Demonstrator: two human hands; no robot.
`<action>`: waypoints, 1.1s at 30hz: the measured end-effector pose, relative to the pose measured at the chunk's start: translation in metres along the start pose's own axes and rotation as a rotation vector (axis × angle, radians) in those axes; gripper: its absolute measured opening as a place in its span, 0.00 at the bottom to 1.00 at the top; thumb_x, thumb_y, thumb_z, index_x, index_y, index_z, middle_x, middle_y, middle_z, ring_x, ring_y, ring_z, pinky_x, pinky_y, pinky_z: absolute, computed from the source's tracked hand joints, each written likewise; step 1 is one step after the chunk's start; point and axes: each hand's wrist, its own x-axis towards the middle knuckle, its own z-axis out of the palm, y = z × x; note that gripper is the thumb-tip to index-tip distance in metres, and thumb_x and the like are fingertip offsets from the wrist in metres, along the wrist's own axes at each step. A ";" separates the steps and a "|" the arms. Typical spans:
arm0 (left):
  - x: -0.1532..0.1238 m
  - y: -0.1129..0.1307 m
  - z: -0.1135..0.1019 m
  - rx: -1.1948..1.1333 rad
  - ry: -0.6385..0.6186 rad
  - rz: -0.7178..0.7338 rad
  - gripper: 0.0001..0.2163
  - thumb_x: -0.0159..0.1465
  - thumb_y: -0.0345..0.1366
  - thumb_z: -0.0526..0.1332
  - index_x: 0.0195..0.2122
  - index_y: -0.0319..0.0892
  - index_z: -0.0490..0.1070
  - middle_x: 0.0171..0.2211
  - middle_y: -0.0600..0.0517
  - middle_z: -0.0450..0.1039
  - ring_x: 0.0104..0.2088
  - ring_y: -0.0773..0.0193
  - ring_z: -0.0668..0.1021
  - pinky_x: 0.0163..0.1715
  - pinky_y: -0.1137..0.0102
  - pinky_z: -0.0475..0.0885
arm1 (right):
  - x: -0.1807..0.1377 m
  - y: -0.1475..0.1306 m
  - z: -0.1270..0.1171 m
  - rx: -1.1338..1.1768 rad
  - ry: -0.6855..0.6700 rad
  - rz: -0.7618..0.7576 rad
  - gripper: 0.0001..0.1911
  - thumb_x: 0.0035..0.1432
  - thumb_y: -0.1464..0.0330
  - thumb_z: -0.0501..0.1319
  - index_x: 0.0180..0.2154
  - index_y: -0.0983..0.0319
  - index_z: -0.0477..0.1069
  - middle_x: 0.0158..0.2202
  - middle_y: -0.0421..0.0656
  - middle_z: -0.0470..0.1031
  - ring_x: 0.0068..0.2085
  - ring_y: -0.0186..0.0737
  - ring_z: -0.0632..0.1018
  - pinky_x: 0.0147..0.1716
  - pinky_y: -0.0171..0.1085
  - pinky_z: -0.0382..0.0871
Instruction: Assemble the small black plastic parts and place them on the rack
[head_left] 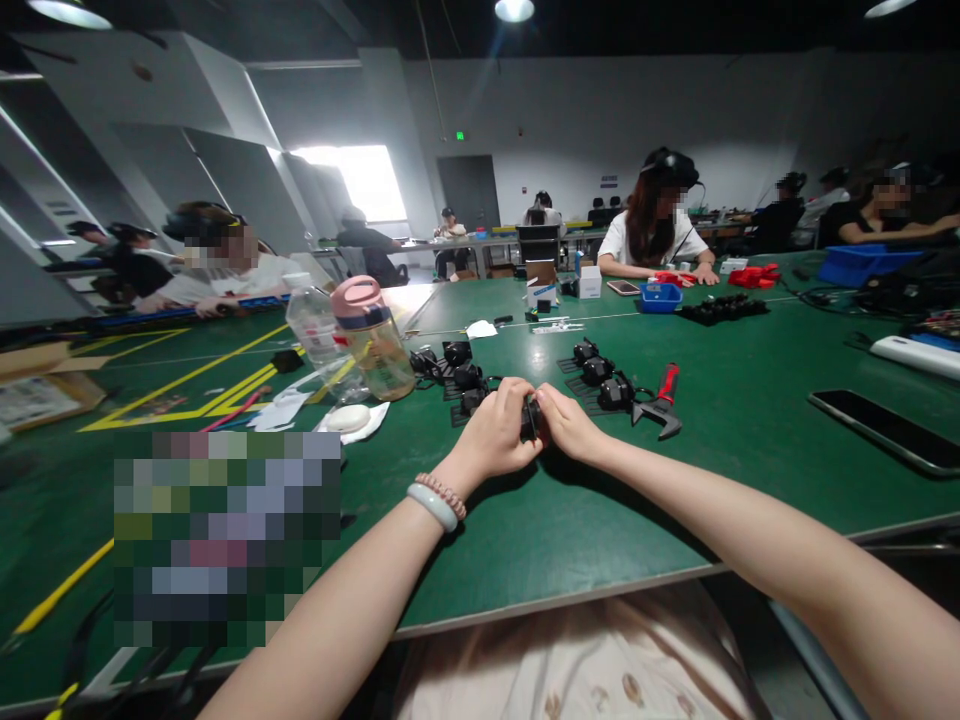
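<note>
A cardboard box [45, 385] sits at the far left edge of the green table [675, 500]. Next comes a clear bottle [313, 325], lying tilted, and just beside it stands a cup [373, 335] with a pink lid. In front of the cup, a white disc [349, 418] lies on a tissue.

A row of black pieces [457, 375] sits just behind the left hand [495, 432]. This hand has two bracelets on its wrist. Its fingers are curled in and pinch a small black part [532, 420]. The part is held just over the table, in the middle, between the two hands. The right hand [571, 425] is curled too and grips the same part from the other side. The hands touch each other.

More black pieces [600, 372] lie behind the right hand. Just beside them is a tool [660, 400] with a red handle. A phone [885, 432] lies flat near the right edge. Across the table, a person [656, 225] sits by a blue tray [660, 296].
</note>
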 end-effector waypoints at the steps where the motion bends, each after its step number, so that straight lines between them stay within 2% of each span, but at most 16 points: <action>1: 0.000 0.000 0.000 0.013 -0.007 0.008 0.21 0.46 0.33 0.56 0.41 0.40 0.52 0.40 0.46 0.58 0.43 0.57 0.64 0.40 0.62 0.64 | 0.001 0.001 0.001 0.013 0.007 0.012 0.17 0.58 0.58 0.39 0.25 0.61 0.55 0.19 0.36 0.58 0.23 0.30 0.64 0.25 0.31 0.58; 8: 0.000 0.001 0.000 0.039 -0.033 0.028 0.22 0.45 0.32 0.56 0.42 0.39 0.51 0.41 0.45 0.58 0.43 0.56 0.64 0.40 0.62 0.64 | 0.001 0.006 0.003 0.144 -0.042 0.100 0.20 0.57 0.55 0.38 0.25 0.61 0.56 0.17 0.37 0.60 0.19 0.30 0.65 0.21 0.32 0.60; 12: -0.001 -0.001 0.001 0.005 -0.030 0.028 0.22 0.45 0.32 0.55 0.42 0.39 0.51 0.41 0.45 0.57 0.43 0.57 0.64 0.41 0.62 0.63 | 0.001 0.007 0.004 0.144 -0.036 0.120 0.21 0.57 0.55 0.37 0.25 0.61 0.56 0.17 0.37 0.60 0.19 0.30 0.64 0.21 0.32 0.59; 20: -0.001 0.000 0.003 -0.103 -0.009 -0.029 0.21 0.46 0.32 0.56 0.42 0.41 0.51 0.39 0.48 0.56 0.40 0.61 0.65 0.40 0.65 0.64 | 0.000 0.001 0.001 0.055 0.033 0.058 0.18 0.57 0.57 0.39 0.25 0.61 0.55 0.20 0.36 0.58 0.23 0.30 0.62 0.23 0.30 0.57; 27: 0.001 -0.002 0.001 -0.111 0.023 -0.064 0.21 0.45 0.32 0.56 0.41 0.41 0.51 0.38 0.49 0.56 0.38 0.62 0.66 0.38 0.65 0.64 | -0.004 -0.008 0.000 0.015 0.037 0.008 0.14 0.58 0.60 0.40 0.32 0.61 0.57 0.22 0.37 0.60 0.25 0.31 0.64 0.26 0.31 0.58; 33: 0.001 -0.003 -0.001 -0.113 0.056 -0.082 0.21 0.45 0.32 0.56 0.41 0.40 0.51 0.38 0.49 0.56 0.37 0.62 0.65 0.38 0.66 0.65 | -0.005 -0.011 0.000 -0.020 -0.001 -0.106 0.12 0.57 0.63 0.43 0.39 0.63 0.56 0.31 0.41 0.64 0.32 0.34 0.67 0.32 0.34 0.60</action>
